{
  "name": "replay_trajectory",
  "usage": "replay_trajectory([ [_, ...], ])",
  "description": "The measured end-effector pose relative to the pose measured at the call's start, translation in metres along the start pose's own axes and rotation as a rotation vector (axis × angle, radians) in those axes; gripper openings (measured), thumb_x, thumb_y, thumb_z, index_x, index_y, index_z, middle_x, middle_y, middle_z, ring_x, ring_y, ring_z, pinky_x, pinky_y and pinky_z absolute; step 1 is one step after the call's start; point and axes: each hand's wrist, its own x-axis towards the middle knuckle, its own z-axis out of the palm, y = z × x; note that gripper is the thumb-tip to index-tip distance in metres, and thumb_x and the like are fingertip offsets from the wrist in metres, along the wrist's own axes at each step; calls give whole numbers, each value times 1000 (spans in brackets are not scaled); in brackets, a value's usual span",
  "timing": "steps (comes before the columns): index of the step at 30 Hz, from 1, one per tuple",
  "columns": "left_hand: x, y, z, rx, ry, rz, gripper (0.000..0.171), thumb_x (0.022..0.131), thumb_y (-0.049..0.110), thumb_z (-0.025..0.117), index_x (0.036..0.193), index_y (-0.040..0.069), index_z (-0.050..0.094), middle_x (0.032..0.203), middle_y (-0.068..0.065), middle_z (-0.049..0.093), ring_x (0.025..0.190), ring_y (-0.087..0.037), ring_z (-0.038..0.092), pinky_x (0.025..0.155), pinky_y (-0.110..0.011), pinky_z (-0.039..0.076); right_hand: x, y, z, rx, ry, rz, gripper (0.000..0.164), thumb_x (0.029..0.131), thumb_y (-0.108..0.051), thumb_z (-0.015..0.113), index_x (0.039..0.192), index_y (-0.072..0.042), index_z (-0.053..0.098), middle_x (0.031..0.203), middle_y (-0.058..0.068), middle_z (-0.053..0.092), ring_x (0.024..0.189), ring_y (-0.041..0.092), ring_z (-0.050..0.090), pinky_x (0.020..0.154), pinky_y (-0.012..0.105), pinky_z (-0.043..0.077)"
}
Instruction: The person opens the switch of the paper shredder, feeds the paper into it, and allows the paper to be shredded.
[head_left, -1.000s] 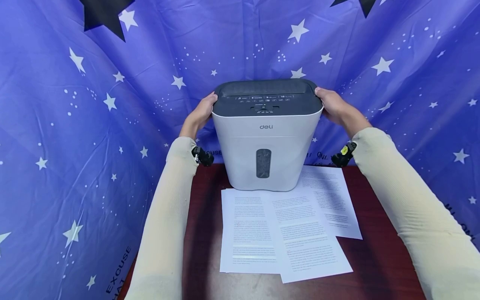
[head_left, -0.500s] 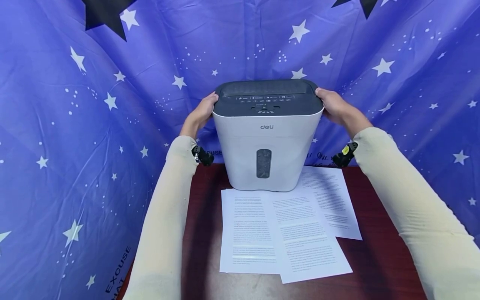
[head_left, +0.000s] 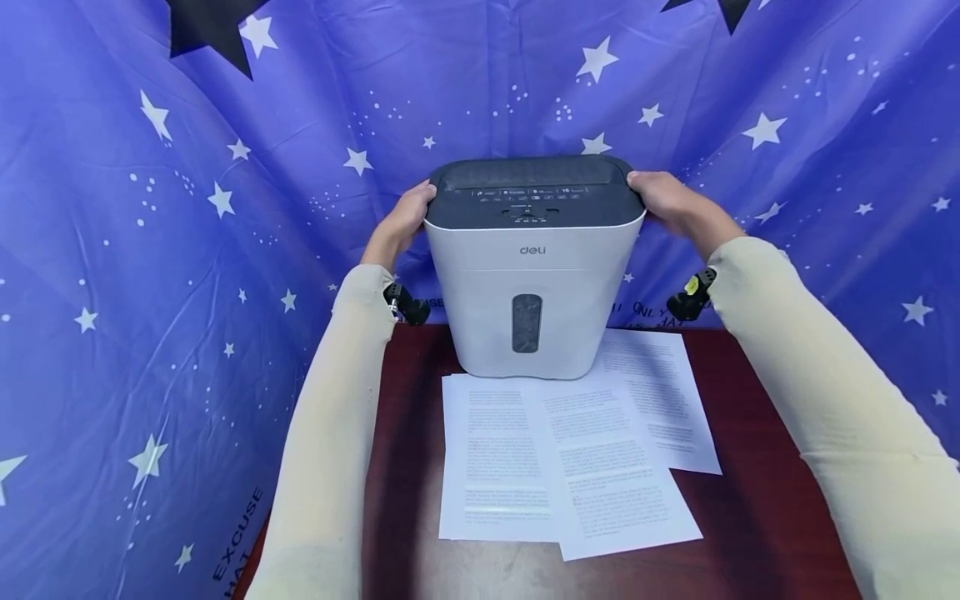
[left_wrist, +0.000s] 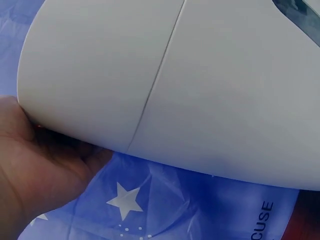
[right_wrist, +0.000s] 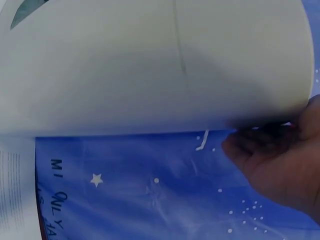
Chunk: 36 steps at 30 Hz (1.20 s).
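Note:
A white paper shredder [head_left: 480, 308] with a dark grey top and a small dark window stands upright at the back of the table, its lower front edge at the printed sheets. My left hand [head_left: 402, 221] grips the left end of its top, thumb on the rim and fingers under the side. At the opposite end my right hand [head_left: 678, 204] grips it the same way. In the left wrist view the fingers of my left hand [left_wrist: 42, 167] are partly hidden behind the shredder's side [left_wrist: 215, 100]. The right wrist view has my right hand [right_wrist: 285, 165] curled against the white casing [right_wrist: 150, 70].
Several printed sheets [head_left: 498, 467] lie overlapping in front of the shredder, one [head_left: 667, 408] reaching back along its right side. The dark red table [head_left: 750, 517] borders them. A blue curtain with stars [head_left: 480, 83] hangs close behind and at both sides.

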Motion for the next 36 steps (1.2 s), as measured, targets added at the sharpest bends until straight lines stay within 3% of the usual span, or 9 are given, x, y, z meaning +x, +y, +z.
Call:
replay_trajectory([
  [6,-4,4,3,35,101,-14,50,110,20,28,158,12,37,158,-10,45,136,-22,49,116,-33,43,-2,-9,7,-110,106,16,58,109,-34,33,156,2,34,145,4,56,99,-4,57,98,14,47],
  [9,-6,3,5,33,170,-4,49,109,20,33,156,7,39,160,-9,43,141,-20,46,117,-30,41,-4,-8,10,-70,155,-7,54,109,-30,36,152,2,43,115,-5,72,90,-4,58,89,13,50],
  [13,-8,2,6,9,278,44,51,108,21,42,155,2,39,164,-10,38,151,-19,36,122,-26,34,-10,-5,9,26,194,-32,49,109,-29,40,149,-2,46,83,-21,59,77,-7,54,69,11,47],
  [16,-13,1,6,8,356,92,52,107,23,45,155,3,40,164,-9,38,153,-19,33,123,-22,30,-16,-4,4,55,193,-8,56,109,-35,37,159,-9,33,126,-10,68,108,0,62,81,13,48],
  [19,-22,0,7,16,418,135,53,106,24,46,155,5,41,163,-8,39,153,-18,33,123,-19,28,-23,-2,-1,75,165,6,63,110,-40,32,164,-12,17,164,10,36,146,16,45,111,23,44],
  [22,-34,-7,10,29,473,165,55,104,27,46,155,7,41,162,-7,41,151,-19,37,122,-21,29,-30,5,-7,107,129,-17,67,110,-43,28,164,-9,7,167,18,19,154,31,28,127,39,27],
  [30,-69,-56,39,0,564,190,61,101,27,47,157,5,36,157,-17,46,146,-25,44,123,-32,33,-54,46,-12,30,153,-38,70,109,-49,27,163,-6,12,164,26,26,149,27,40,124,45,33],
  [34,-84,-89,60,-67,590,124,71,99,27,51,161,7,24,158,-19,41,145,-28,43,124,-36,33,-68,73,-10,-16,168,-33,70,110,-49,28,161,-3,17,160,29,32,126,14,56,122,48,36],
  [36,-90,-106,71,-50,585,84,74,98,27,52,162,7,20,154,-19,40,141,-30,44,122,-38,35,-73,87,-7,-34,172,-30,68,110,-46,29,160,-1,20,149,20,54,109,1,60,116,41,45],
])
